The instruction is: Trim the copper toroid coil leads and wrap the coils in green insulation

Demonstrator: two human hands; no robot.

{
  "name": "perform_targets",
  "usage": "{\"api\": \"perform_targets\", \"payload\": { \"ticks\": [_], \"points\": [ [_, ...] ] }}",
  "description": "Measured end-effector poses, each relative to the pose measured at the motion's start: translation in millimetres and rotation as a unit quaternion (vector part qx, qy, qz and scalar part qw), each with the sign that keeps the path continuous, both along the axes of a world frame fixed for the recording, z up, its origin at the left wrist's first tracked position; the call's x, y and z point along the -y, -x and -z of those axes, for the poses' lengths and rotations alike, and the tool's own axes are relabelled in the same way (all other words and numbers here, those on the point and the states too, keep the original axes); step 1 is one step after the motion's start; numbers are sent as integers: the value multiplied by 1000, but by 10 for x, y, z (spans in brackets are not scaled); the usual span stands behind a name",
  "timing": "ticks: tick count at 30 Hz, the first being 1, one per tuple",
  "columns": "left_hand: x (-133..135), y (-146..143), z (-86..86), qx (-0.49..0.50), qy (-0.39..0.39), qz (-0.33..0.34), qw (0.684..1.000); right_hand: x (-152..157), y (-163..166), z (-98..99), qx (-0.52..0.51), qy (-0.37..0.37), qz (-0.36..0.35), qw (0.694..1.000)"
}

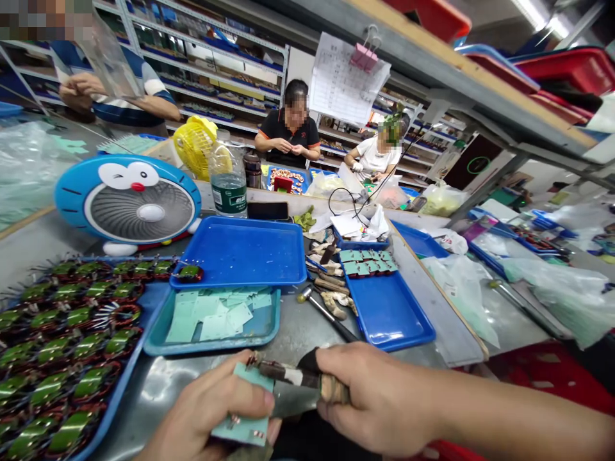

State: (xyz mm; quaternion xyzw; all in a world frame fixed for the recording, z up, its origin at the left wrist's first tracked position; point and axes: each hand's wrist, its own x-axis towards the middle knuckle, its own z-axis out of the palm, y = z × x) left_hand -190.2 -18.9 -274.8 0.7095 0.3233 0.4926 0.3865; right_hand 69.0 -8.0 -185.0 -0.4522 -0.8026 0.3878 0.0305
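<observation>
Head view: left hand [206,410] and right hand [379,397] work together, low over the desk [158,390].
Left pinches a pale green card slip [240,410] showing wire leads, just beside a tape-wrapped knife [307,384] clenched in the right; a blue tray [122,384] of green-taped coils [72,349] lies within easy reach.

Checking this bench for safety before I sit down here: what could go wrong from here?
The wide metal blade in the right hand sits close to the left hand, so a slip might cut it. The green card could also drop its small wired parts, perhaps among the tray of green-taped coils.
</observation>
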Motion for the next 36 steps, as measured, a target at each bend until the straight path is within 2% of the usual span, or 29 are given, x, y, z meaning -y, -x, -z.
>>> {"api": "perform_targets", "payload": {
  "ticks": [2, 4, 5, 7, 9, 10, 12, 14, 16, 18, 20, 24, 27, 30, 31, 33, 35, 36],
  "points": [
    [-44, 71, 61, -15, 13, 13, 1000, -9, 45, 73, -44, 19, 42, 998],
    [-72, 124, 136, -9, 68, 13, 998, 23, 123, 286, -165, 52, 115, 978],
    [-76, 135, 159, 2, 110, 17, 994, 56, 170, 442, -249, 86, 158, 952],
    [-68, 116, 152, 41, 206, 17, 978, 145, 271, 814, -397, 149, 229, 876],
    [-53, 45, 67, 90, 290, -5, 953, 245, 388, 1181, -450, 165, 295, 827],
    [-48, -4, 4, 111, 316, -26, 942, 289, 457, 1329, -457, 168, 323, 811],
    [-51, -119, -128, 134, 343, -66, 927, 344, 617, 1514, -494, 165, 354, 777],
    [-64, -237, -227, 149, 353, -80, 920, 340, 790, 1550, -546, 154, 357, 742],
    [-73, -344, -262, 163, 364, -84, 913, 287, 933, 1491, -589, 137, 363, 708],
    [-66, -423, -230, 178, 365, -85, 910, 217, 1003, 1406, -615, 124, 379, 680],
    [-45, -463, -156, 202, 356, -69, 910, 162, 989, 1343, -627, 128, 384, 665],
    [-5, -430, -18, 285, 344, 24, 894, 126, 861, 1297, -617, 179, 357, 678],
    [-16, -364, 9, 286, 384, 83, 874, 127, 821, 1288, -595, 199, 346, 698],
    [-69, -294, 20, 257, 392, 62, 881, 147, 752, 1296, -556, 185, 374, 719],
    [-91, -266, 32, 242, 373, 39, 895, 165, 697, 1303, -525, 169, 384, 741],
    [-132, -209, 68, 186, 319, -14, 929, 219, 538, 1316, -418, 102, 384, 817],
    [-154, -161, 109, 109, 269, -66, 955, 280, 360, 1301, -275, -11, 335, 901],
    [-156, -146, 126, 74, 245, -89, 963, 303, 284, 1275, -210, -67, 296, 930]
  ]
}}
